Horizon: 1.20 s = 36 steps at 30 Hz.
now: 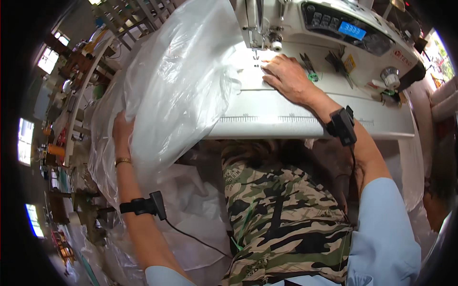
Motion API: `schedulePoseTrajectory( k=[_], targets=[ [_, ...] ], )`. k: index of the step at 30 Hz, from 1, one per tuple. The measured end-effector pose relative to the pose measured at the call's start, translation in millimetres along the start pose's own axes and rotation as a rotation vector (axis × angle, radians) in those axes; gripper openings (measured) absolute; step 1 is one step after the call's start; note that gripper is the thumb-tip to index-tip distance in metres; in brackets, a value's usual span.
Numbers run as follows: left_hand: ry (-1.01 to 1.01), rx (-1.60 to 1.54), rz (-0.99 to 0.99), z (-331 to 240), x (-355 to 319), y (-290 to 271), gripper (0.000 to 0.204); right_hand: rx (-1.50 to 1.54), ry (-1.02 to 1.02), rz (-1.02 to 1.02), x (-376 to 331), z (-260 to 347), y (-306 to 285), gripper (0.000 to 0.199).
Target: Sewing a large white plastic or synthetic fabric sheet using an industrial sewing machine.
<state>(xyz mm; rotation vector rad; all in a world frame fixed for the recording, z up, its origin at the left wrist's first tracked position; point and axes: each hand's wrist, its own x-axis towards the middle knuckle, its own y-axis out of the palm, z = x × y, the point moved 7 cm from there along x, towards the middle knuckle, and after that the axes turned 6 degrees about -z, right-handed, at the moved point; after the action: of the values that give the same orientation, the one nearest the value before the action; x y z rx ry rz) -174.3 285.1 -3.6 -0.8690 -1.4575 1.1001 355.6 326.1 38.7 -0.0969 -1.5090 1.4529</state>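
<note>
Head view: a person sat at an industrial sewing machine [334,28], feeding a big sheet of thin translucent plastic [176,90] under its needle [256,50].
Right hand: the right hand [286,76] lay flat, fingers spread and together pressing down, on the white machine bed [296,114] just beside the needle, apparently pinning the sheet's edge so it ran straight; it gripped nothing.
Left hand: the left hand [122,131] was partly buried in the billowing plastic, seemingly gathering the bulk; how far its fingers were closed could not be told.
Plastic sheet: it rose in a heap left of the needle and spilled down over the person's lap, well past the bed's front edge.
Edges: a printed ruler strip [276,118] ran along the bed's front edge, nearest the sitter.
Open room: bare bed lay to the right of the hand; small snips [307,66] rested near the fingers, close to the machine's body.
Wrists: black strapped devices [342,126] sat on both forearms.
</note>
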Motion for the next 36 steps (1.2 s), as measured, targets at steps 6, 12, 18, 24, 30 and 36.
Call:
schedulePoseTrajectory(
  k=[6,12,18,24,30,36],
  targets=[
    [-0.153,-0.025,-0.081,-30.3,-10.9,-12.7,0.042,-0.072,0.048,0.034,-0.9,-3.5,0.4,0.036],
    [-0.089,-0.212,-0.25,52.3,-81.5,-7.3,0.045,-0.047,0.015,0.07,-7.6,16.2,1.7,0.033],
    [-0.687,-0.573,-0.218,68.0,-180.8,-81.5,0.067,0.05,-0.157,-0.203,-61.0,60.3,-47.3,0.024],
    [-0.761,-0.963,-0.445,23.3,-286.0,-204.8,0.062,0.747,0.02,0.07,-142.3,126.4,-4.9,0.021],
    [-0.697,-0.358,-0.305,85.7,-342.7,-173.7,0.063,1.728,0.661,0.452,-158.4,191.6,81.2,0.038],
    [-0.032,0.381,-0.242,-77.4,-284.6,-198.3,0.046,1.835,0.735,0.812,-216.4,228.1,108.0,0.037]
  ],
)
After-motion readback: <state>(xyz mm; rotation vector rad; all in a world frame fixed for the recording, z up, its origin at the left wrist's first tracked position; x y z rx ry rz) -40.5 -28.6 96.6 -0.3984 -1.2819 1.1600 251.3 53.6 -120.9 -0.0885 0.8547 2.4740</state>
